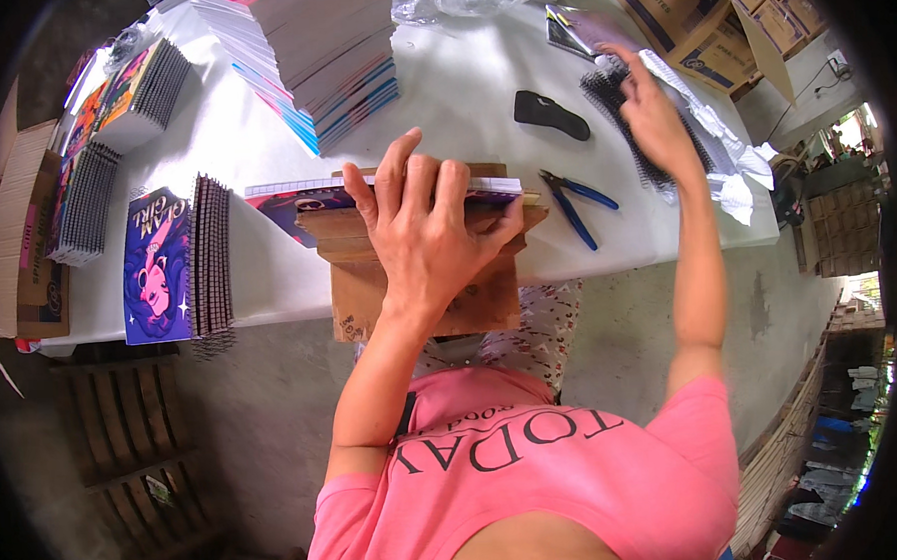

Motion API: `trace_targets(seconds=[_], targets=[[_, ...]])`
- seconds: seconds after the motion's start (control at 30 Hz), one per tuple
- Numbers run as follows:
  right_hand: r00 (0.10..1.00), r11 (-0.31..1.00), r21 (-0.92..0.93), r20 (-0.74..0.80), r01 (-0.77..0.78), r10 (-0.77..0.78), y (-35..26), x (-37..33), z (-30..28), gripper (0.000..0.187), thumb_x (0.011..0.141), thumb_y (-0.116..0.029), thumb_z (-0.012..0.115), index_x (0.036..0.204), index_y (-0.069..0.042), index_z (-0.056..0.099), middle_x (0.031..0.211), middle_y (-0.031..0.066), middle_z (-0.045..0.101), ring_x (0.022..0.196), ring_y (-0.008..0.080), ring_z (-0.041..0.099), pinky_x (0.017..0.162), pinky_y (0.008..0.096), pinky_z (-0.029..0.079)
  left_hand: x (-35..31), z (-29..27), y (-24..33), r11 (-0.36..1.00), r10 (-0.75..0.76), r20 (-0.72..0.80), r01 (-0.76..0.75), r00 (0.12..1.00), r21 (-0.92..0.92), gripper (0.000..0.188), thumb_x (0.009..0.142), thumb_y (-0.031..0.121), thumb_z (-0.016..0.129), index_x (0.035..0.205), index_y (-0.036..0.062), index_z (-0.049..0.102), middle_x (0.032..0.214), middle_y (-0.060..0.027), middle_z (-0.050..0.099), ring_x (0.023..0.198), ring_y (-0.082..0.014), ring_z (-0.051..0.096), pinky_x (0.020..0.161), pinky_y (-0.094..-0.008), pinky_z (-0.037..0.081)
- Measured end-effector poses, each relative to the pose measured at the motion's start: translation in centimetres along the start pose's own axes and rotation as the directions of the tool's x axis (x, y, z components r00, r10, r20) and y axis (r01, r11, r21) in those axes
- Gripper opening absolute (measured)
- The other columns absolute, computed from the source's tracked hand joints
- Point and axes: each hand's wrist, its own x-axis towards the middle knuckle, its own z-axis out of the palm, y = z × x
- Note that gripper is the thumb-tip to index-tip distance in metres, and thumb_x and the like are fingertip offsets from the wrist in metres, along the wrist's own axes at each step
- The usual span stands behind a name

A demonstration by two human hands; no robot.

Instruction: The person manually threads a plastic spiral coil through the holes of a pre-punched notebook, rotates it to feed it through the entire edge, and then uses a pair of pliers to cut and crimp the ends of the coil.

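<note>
My left hand (413, 216) is closed over an unbound notebook (484, 186), its fingers across the top edge and its thumb at the right end. The notebook stands on edge, dark cover partly showing, against a brown cardboard-covered block (424, 299) at the table's front. My right hand (651, 111) reaches out to the far right, above a heap of black spiral binding coils (622, 122). Its fingers are apart and slightly blurred, with no coil visibly held. Between the hands lie blue-handled pliers (577, 206) and a black curved object (551, 114).
A tall stack of unbound notebooks (334, 60) stands at the back. Bound spiral notebooks (160, 268) are piled at left, beside an open carton (28, 228). Crumpled white paper (735, 192) lies by the coils. More cartons (703, 34) stand back right on the white table (451, 100).
</note>
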Motion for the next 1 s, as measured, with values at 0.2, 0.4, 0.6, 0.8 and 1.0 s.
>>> trace_targets(seconds=[0.2, 0.4, 0.6, 0.8, 1.0], targets=[[0.984, 0.837, 0.53, 0.029, 0.134, -0.175, -8.5, -5.4, 1.9, 0.022, 0.091, -0.014, 0.056, 0.111, -0.01, 0.064, 0.08, 0.0016, 0.056, 0.071, 0.0078, 0.048, 0.068, 0.0237, 0.042, 0.1, -0.7, -0.3, 1.0, -0.02, 0.087, 0.022, 0.996, -0.021, 0.04, 0.063, 0.042, 0.077, 0.076, 0.0108, 0.055, 0.076, -0.004, 0.046, 0.082, -0.024, 0.048, 0.094, -0.0449, 0.027], [0.986, 0.887, 0.435, -0.026, 0.158, -0.163, -9.0, -4.9, 2.2, 0.019, 0.086, -0.011, 0.061, 0.104, -0.009, 0.067, 0.08, 0.0021, 0.057, 0.071, 0.0112, 0.049, 0.067, 0.0231, 0.041, 0.1, -0.7, -0.7, 1.0, 0.005, 0.089, -0.002, 0.996, -0.029, 0.043, 0.064, 0.046, 0.077, 0.079, 0.0108, 0.057, 0.077, -0.0041, 0.047, 0.08, -0.0243, 0.047, 0.09, -0.0442, 0.032], [0.967, 0.876, 0.412, -0.077, 0.252, -0.242, -9.1, -4.5, 3.5, 0.021, 0.081, -0.001, 0.063, 0.1, -0.008, 0.069, 0.089, 0.0073, 0.065, 0.081, 0.017, 0.061, 0.071, 0.0245, 0.047, 0.0, -1.2, -1.0, 0.999, 0.039, 0.145, -0.034, 0.989, -0.035, 0.038, 0.072, 0.044, 0.07, 0.084, 0.0104, 0.058, 0.078, -0.0042, 0.049, 0.082, -0.0248, 0.048, 0.092, -0.0451, 0.031], [0.948, 0.809, 0.495, -0.137, 0.316, -0.287, -10.1, -5.0, 3.8, 0.026, 0.07, 0.009, 0.069, 0.093, -0.004, 0.069, 0.089, 0.008, 0.066, 0.083, 0.0171, 0.062, 0.075, 0.0263, 0.049, 0.1, -1.7, -1.0, 0.998, 0.031, 0.188, -0.021, 0.982, -0.058, 0.032, 0.075, 0.039, 0.068, 0.085, 0.0099, 0.058, 0.079, -0.0047, 0.049, 0.082, -0.0254, 0.047, 0.093, -0.0448, 0.029], [0.967, 0.606, 0.775, -0.024, 0.179, -0.255, -8.4, -4.6, 4.3, 0.024, 0.071, 0.007, 0.07, 0.092, -0.004, 0.069, 0.085, 0.0065, 0.067, 0.083, 0.013, 0.061, 0.074, 0.026, 0.049, 0.4, -2.2, -0.7, 0.998, 0.013, 0.233, 0.0, 0.972, -0.056, 0.029, 0.075, 0.035, 0.068, 0.084, 0.0104, 0.056, 0.083, -0.0059, 0.049, 0.083, -0.0261, 0.048, 0.094, -0.0454, 0.031]])
